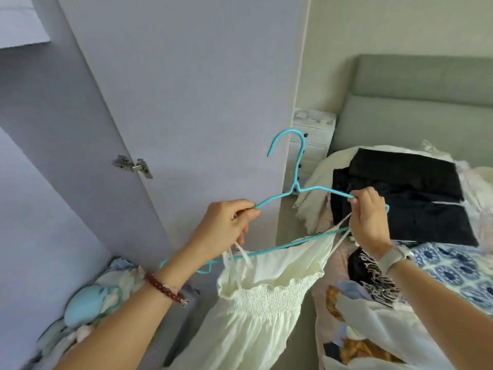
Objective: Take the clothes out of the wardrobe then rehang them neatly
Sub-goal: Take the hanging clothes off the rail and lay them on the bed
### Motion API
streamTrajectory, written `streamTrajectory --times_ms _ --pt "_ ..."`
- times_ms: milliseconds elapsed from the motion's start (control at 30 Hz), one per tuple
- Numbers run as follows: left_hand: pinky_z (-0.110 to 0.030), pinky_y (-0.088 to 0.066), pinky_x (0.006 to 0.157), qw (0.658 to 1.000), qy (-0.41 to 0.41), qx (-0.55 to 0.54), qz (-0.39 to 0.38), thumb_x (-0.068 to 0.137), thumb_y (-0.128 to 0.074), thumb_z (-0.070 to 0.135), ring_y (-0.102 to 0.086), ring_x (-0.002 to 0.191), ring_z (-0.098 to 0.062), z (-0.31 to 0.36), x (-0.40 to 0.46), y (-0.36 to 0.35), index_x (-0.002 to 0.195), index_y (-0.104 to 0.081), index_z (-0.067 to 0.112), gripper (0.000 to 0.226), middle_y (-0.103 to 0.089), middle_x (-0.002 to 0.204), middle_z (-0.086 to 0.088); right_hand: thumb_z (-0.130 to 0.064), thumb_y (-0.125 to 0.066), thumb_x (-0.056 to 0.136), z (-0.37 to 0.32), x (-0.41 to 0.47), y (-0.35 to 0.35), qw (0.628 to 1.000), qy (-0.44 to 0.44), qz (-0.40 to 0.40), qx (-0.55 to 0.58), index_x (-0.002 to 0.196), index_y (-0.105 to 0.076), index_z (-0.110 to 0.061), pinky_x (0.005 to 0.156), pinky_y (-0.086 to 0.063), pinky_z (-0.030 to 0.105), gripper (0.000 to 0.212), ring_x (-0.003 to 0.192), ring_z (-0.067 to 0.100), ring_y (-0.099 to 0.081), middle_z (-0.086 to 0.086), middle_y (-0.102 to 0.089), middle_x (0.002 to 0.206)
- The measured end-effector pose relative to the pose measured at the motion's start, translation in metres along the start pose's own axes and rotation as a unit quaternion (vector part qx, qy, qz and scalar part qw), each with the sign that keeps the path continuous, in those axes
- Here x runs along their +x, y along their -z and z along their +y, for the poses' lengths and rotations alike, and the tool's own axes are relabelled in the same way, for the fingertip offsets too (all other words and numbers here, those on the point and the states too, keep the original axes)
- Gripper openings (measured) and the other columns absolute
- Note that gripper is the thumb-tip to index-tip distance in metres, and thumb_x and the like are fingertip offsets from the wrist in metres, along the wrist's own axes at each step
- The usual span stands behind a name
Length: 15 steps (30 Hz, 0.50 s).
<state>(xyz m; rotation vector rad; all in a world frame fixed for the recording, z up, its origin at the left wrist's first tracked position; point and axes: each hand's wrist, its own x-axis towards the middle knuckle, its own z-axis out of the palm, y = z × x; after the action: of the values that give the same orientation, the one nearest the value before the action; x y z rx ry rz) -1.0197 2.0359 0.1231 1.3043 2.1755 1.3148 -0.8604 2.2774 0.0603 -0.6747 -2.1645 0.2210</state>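
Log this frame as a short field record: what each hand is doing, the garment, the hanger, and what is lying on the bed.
left hand: pinches the left shoulder end of the hanger, with a strap of the dress in the fingers
right hand: grips the right shoulder end, with the other strap
hanger: turquoise wire, hook up, held in the air in front of the wardrobe door
dress: cream, smocked bodice, hanging below the hanger bar
bed: blue patterned cover, with a pile of dark clothes and other garments
stage: dress being put on the hanger, not yet hung up
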Motion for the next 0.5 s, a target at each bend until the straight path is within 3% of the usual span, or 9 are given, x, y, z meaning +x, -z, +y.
streamTrajectory --times_ms 167,267,367,500 --pt "-0.011 -0.037 0.048 0.998 -0.054 0.002 -0.035 0.091 -0.055 0.017 -0.047 0.035 -0.004 0.058 0.053 -0.062 0.081 -0.067 0.007 0.018 -0.050 0.039 0.007 -0.005 -0.038 0.089 0.068 0.025 0.056 0.995 -0.061 0.068 -0.036 0.087 -0.056 0.008 0.074 -0.030 0.038 0.022 0.076 0.038 -0.049 0.023 -0.054 0.085" --pt "-0.024 -0.043 0.053 0.995 -0.095 0.031 -0.024 0.091 -0.054 0.019 -0.049 0.038 -0.006 0.089 0.091 -0.092 0.079 -0.065 0.005 0.021 -0.049 0.043 0.003 -0.010 -0.035 0.090 0.100 0.040 0.083 0.989 -0.091 0.098 -0.062 0.089 -0.056 0.008 0.074 -0.027 0.036 0.028 0.077 0.037 -0.049 0.024 -0.055 0.084" --pt "-0.035 -0.044 0.058 0.989 -0.132 0.067 -0.003 0.091 -0.054 0.027 -0.057 0.053 -0.019 0.109 0.130 -0.124 0.074 -0.063 0.018 0.022 -0.049 0.048 0.006 -0.014 -0.035 0.092 0.129 0.042 0.109 0.981 -0.127 0.115 -0.095 0.090 -0.057 0.007 0.072 -0.027 0.037 0.030 0.076 0.036 -0.050 0.023 -0.057 0.084" --pt "-0.030 -0.037 0.056 0.977 -0.145 0.148 0.046 0.093 -0.049 0.034 -0.056 0.069 -0.022 0.121 0.177 -0.164 0.085 -0.066 0.023 0.022 -0.057 0.062 0.008 -0.007 -0.047 0.093 0.156 0.034 0.134 0.968 -0.162 0.118 -0.153 0.089 -0.062 0.002 0.064 -0.036 0.035 0.018 0.070 0.035 -0.057 0.019 -0.064 0.079"
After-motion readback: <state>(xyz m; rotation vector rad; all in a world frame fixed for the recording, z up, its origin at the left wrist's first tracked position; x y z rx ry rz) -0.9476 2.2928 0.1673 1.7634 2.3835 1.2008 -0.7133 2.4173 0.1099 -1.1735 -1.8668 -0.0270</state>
